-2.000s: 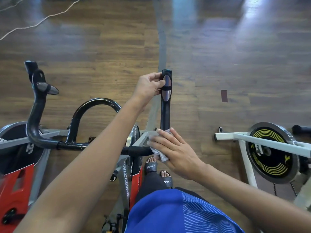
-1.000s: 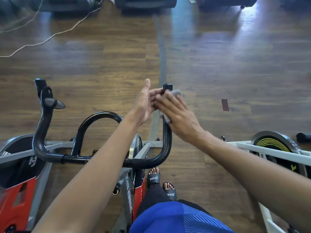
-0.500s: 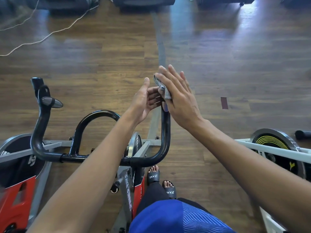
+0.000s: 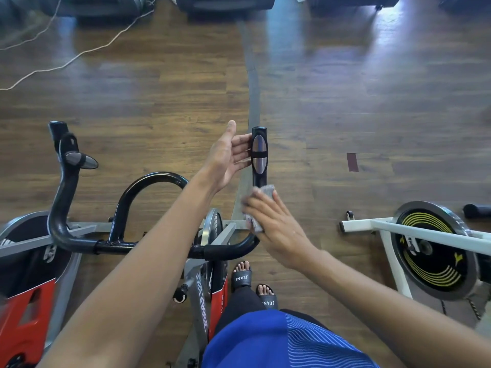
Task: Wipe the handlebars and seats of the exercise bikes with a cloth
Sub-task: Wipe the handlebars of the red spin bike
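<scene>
- Step in hand: wiping the handlebar's (image 4: pixel 117 245) upright right end.
- Right grip (image 4: pixel 276 227), fingers flat, presses the cloth (image 4: pixel 267 189) on it just below the sensor (image 4: pixel 259 155).
- Left grip (image 4: pixel 228 158), wide, touches it beside the sensor.
- Next, likely: slide the cloth along the bar under firm pressure.

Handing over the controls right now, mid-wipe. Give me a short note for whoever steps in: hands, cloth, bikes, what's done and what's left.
Left hand: open, fingers touching the right horn of the red bike beside its silver sensor.
Right hand: flat fingers press the cloth against that horn, lower down near the bend.
Done: this view does not show which parts are already wiped.
Left, likely: the rest of this horn, the left horn, then the white bike to the right. The seats are out of view.
</scene>
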A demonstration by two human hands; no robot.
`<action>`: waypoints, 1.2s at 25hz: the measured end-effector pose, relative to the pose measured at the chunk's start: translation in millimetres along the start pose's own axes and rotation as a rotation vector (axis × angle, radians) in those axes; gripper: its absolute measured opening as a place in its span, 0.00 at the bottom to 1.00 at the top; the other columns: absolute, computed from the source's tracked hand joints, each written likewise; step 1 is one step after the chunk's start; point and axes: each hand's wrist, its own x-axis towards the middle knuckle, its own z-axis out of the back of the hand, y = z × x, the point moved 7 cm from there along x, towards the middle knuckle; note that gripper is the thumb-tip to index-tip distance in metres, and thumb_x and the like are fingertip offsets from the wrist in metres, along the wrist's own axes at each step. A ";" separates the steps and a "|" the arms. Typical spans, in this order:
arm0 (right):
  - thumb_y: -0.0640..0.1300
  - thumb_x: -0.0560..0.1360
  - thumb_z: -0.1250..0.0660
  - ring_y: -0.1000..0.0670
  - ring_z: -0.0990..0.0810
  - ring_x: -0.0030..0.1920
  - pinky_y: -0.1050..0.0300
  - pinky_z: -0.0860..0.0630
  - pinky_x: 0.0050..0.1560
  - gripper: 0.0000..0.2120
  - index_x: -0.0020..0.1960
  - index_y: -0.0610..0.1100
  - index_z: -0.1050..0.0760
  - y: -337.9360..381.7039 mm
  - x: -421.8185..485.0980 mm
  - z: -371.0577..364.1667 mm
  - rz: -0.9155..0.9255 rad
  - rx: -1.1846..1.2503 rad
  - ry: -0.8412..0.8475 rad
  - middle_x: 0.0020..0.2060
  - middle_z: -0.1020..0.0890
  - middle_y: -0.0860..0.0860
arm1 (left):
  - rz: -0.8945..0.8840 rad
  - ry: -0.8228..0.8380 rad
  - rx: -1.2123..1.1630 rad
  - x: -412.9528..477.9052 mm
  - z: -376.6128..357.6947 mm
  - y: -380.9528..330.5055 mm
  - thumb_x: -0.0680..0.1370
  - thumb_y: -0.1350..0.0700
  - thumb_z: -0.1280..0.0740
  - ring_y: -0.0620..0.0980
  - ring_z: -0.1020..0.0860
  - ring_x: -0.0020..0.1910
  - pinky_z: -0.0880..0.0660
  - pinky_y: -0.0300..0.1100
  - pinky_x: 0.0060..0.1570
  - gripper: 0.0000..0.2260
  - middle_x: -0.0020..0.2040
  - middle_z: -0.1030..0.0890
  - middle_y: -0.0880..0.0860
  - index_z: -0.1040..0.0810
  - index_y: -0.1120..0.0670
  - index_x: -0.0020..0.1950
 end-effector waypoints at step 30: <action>0.55 0.76 0.32 0.41 0.37 0.76 0.42 0.49 0.77 0.38 0.78 0.37 0.40 93.6 -32.6 -29.6 0.115 -0.358 0.094 0.74 0.32 0.42 | -0.154 -1.159 0.704 -201.8 160.2 140.1 0.83 0.40 0.56 0.51 0.51 0.81 0.49 0.51 0.79 0.30 0.82 0.52 0.55 0.49 0.55 0.82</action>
